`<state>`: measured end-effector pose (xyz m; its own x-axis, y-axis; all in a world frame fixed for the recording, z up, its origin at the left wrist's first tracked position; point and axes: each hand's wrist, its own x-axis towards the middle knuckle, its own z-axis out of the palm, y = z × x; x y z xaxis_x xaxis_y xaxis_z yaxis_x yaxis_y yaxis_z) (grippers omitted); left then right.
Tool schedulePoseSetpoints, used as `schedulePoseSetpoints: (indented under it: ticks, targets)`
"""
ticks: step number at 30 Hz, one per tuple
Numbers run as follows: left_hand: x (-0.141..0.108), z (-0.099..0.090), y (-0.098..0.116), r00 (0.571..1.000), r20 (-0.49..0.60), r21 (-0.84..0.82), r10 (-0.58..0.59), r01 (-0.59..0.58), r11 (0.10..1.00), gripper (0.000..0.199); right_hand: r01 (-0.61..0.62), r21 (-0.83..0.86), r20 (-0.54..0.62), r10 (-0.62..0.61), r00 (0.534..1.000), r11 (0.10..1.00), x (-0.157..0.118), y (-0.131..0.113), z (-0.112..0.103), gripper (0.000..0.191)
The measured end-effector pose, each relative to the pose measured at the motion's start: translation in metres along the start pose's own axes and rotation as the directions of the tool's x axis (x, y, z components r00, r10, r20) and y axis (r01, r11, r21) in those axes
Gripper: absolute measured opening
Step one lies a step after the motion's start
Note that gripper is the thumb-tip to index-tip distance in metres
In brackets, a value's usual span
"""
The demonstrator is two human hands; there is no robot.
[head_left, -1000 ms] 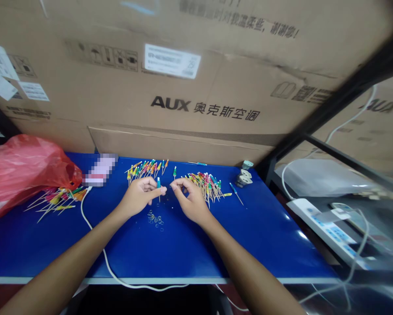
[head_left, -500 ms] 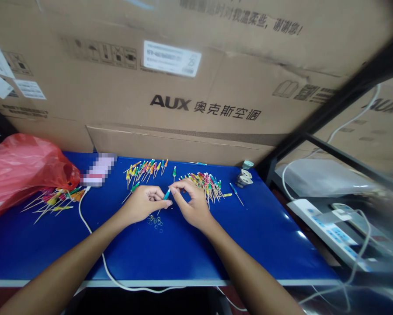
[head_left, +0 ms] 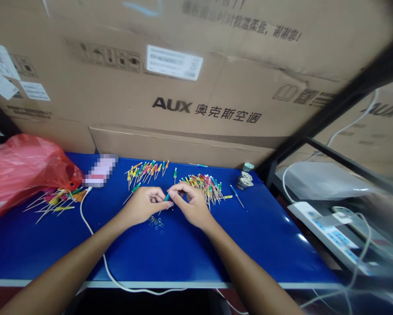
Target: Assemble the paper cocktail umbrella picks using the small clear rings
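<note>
Between my two hands is a folded blue-green cocktail umbrella (head_left: 167, 197) on a thin wooden stick, tilted over the table. My left hand (head_left: 144, 204) pinches it between thumb and fingers, with the stick pointing down below. My right hand (head_left: 190, 204) has its thumb and forefinger closed at the umbrella's upper end and covers the tip. Just beneath my left hand lie several small clear rings (head_left: 156, 222). Beyond my right hand is a dense pile of folded cocktail umbrellas (head_left: 206, 187) in mixed colours. A looser group of folded umbrellas (head_left: 147, 170) lies behind my left hand.
On the blue table (head_left: 183, 258), a red plastic bag (head_left: 29, 164) and more umbrellas (head_left: 57, 199) are at left. A white cable (head_left: 106, 262) runs from a blurred-out phone (head_left: 101, 169). A large cardboard box (head_left: 183, 131) stands behind. To the right is a power strip (head_left: 327, 234).
My right fingertips have shifted slightly left onto the umbrella's upper end and now cover its white tip. My left hand keeps its hold. The camera view has tilted a little.
</note>
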<state>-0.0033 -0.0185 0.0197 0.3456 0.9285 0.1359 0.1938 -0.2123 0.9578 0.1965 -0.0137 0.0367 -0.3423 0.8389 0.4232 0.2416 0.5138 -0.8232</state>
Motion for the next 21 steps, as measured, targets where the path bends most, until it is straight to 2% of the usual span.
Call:
schedulePoseSetpoints:
  ticks: [3,9,13,16,18,21]
  targets:
    - [-0.0003,0.0004,-0.0003,1.000,-0.006,-0.014,-0.001,0.001,1.000,0.020,-0.021,0.034,0.033,0.020,0.999,0.999,-0.0003,0.0005,0.0022,0.014]
    - [-0.0018,0.0046,0.0024,0.999,-0.022,-0.148,-0.042,0.038,0.988,0.019,-0.051,0.067,0.054,0.047,0.997,0.996,-0.0016,0.0024,0.0056,0.014]
    - [-0.0007,0.0048,0.0032,0.991,0.125,-0.228,-0.055,0.083,0.970,0.023,-0.071,0.156,-0.025,0.076,0.997,0.985,-0.0008,0.0050,0.0033,0.017]
    - [-0.0003,0.0041,0.0031,0.980,0.189,-0.191,-0.065,0.102,0.976,0.027,-0.099,0.247,-0.093,0.125,0.988,0.964,0.0000,0.0062,0.0028,0.021]
    - [-0.0008,0.0039,0.0035,0.986,0.154,-0.155,-0.066,0.090,0.984,0.026,-0.123,0.300,-0.092,0.157,0.983,0.946,-0.0001,0.0055,0.0042,0.023]
    - [-0.0021,0.0042,0.0049,0.997,0.059,-0.131,-0.050,0.058,0.990,0.021,-0.167,0.376,-0.018,0.187,0.982,0.911,-0.0005,0.0037,0.0065,0.022]
